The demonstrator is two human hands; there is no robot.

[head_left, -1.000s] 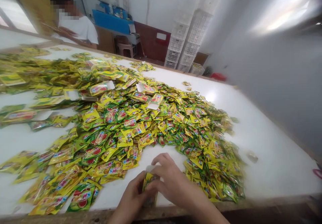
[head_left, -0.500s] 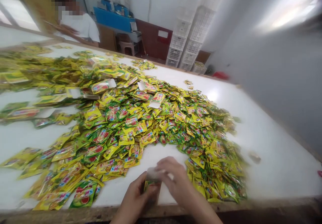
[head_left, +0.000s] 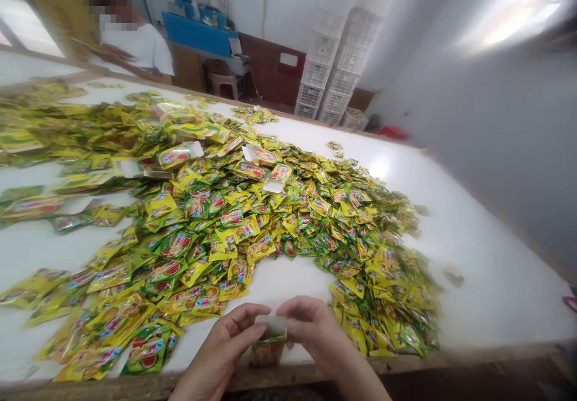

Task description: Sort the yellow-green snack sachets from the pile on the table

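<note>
A small printed carton (head_left: 267, 353) stands near the table's front edge, its pale top flap (head_left: 271, 324) raised. My left hand (head_left: 234, 335) grips the flap and the carton's left side between thumb and fingers. From the right, my right hand (head_left: 311, 329) pinches the carton's upper right corner. Inside the carton, the contents are too dark to make out. Around both hands spreads a large heap of yellow and green candy sachets (head_left: 234, 217) with fruit pictures. A green sachet (head_left: 145, 350) lies to the left of my left hand.
Several open cartons (head_left: 180, 154) lie on the heap, one carton (head_left: 278, 175) near its middle. The white table (head_left: 478, 257) has a wooden rim. Across it, a person (head_left: 135, 46) in a white shirt sits or stands. Stacked crates (head_left: 333, 82) rise beyond the far edge.
My left hand has shifted from the carton's side up to its flap. My right hand has moved from over the top to the right corner, and the flap now shows upright.
</note>
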